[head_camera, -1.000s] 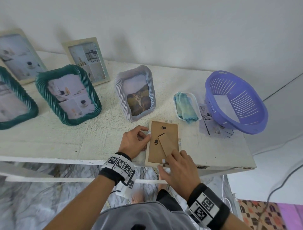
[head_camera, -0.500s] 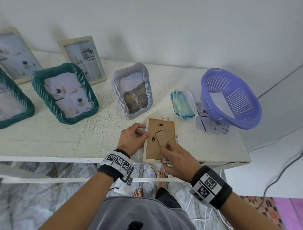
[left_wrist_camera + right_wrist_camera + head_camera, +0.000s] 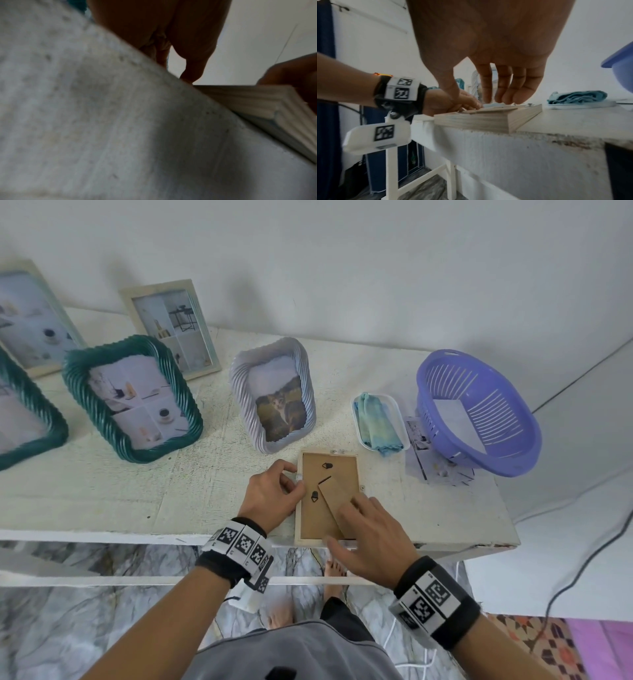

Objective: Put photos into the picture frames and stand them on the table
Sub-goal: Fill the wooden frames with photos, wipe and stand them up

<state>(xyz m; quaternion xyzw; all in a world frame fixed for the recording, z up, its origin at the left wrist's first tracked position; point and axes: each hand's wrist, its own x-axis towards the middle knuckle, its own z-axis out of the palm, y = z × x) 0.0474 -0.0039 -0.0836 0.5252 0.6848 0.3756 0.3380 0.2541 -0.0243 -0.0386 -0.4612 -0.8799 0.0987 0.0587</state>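
A light wooden picture frame (image 3: 313,522) lies face down at the table's front edge, brown backing up, with its stand leg (image 3: 334,494) folded flat. My left hand (image 3: 297,481) is at the frame's left edge, thumb and forefinger curled and pinching a small tab there. My right hand (image 3: 356,522) lies over the lower right of the backing, its straight fingers (image 3: 503,93) pressing down on the stand leg and board. In the left wrist view only the frame's ribbed side (image 3: 257,102) and dark fingers show. The photo inside is hidden.
Filled frames stand behind: a lilac one with a cat photo (image 3: 272,402), a green one (image 3: 133,398), a cream one (image 3: 171,326) and others at far left. To the right are a white tray with a teal cloth (image 3: 378,422), loose sheets (image 3: 421,460) and a purple basket (image 3: 479,412).
Both hands stay on the face-down frame. My right fingers have shifted slightly along the stand leg, and the left thumb and forefinger remain at the left edge.
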